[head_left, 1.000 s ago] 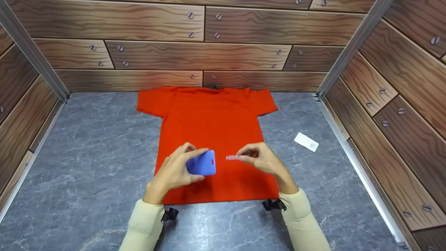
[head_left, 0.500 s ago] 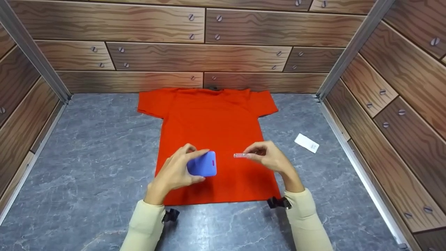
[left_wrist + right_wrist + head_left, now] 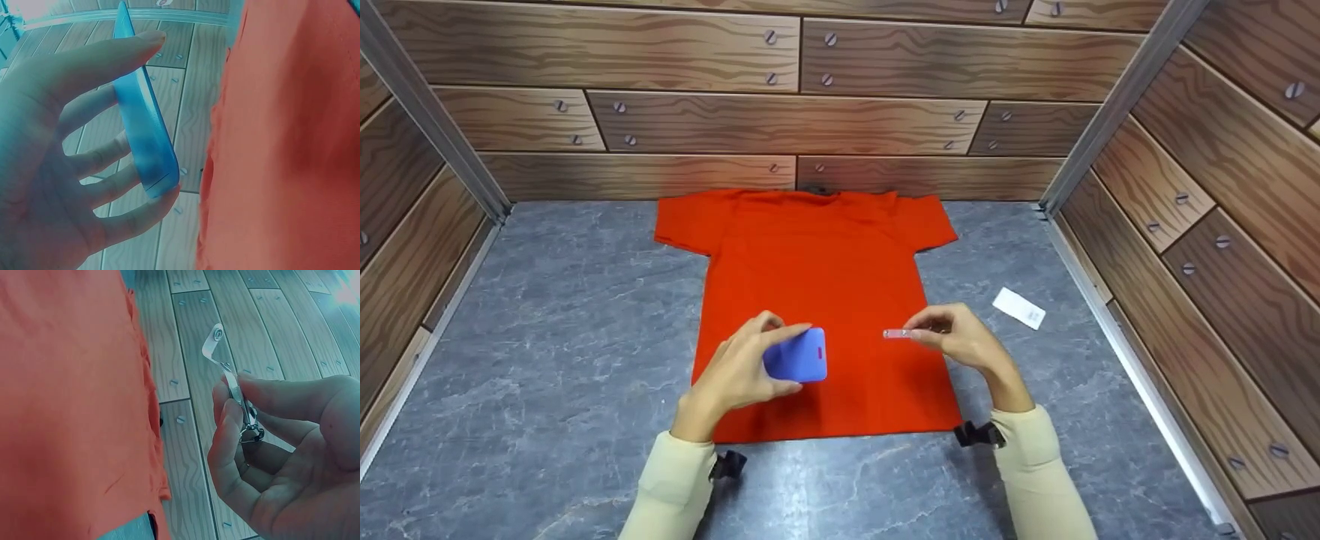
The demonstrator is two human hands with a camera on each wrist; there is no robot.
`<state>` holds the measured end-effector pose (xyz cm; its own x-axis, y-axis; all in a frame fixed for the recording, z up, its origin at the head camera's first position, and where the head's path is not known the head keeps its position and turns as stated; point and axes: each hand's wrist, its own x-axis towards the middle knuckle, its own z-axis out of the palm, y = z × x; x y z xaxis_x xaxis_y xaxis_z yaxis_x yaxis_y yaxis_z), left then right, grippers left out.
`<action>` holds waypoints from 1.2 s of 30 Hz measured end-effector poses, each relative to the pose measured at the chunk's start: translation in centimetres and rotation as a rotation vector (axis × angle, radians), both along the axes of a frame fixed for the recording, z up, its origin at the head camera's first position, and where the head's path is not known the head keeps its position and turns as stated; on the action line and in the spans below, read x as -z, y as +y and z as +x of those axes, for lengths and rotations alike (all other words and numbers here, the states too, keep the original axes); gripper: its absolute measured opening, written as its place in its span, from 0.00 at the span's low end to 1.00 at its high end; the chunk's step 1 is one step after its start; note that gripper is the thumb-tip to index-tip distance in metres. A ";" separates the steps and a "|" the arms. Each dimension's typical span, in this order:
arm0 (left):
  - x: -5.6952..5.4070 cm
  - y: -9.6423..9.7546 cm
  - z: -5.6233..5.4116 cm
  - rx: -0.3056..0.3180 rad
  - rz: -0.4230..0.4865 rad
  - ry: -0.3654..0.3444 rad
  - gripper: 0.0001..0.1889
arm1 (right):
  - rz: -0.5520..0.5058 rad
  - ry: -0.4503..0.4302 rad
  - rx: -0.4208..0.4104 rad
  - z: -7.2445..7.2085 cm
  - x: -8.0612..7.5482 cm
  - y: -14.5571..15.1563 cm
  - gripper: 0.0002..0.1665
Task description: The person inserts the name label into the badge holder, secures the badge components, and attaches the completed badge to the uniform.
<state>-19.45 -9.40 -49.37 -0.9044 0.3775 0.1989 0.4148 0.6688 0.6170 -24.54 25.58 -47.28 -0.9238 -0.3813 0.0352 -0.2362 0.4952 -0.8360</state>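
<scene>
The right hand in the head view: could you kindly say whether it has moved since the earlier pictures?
Yes, the right hand has moved rightward, nearer the white card beside the red shirt.

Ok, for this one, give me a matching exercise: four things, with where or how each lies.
1. shirt
2. blue case
3. strap clip
4. white card

A. held in the left hand
B. on the grey surface, right of the shirt
C. pinched in the right hand
D. spread out, sleeves outward

1-D; 2-A; 3-C; 4-B
</scene>
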 end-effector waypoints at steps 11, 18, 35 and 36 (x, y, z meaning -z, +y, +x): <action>-0.1 -0.2 0.1 -0.004 0.002 0.001 0.39 | 0.025 -0.002 0.039 -0.6 0.8 1.4 0.08; -0.1 -0.2 0.0 -0.010 -0.004 0.006 0.39 | 0.033 -0.006 0.052 -1.0 1.6 2.2 0.09; -0.2 -0.3 0.0 -0.007 -0.002 0.001 0.39 | 0.090 -0.096 0.098 -2.6 2.9 2.1 0.11; -0.2 -0.4 0.0 -0.008 -0.003 0.001 0.39 | 0.091 -0.098 0.097 -2.8 3.0 2.0 0.11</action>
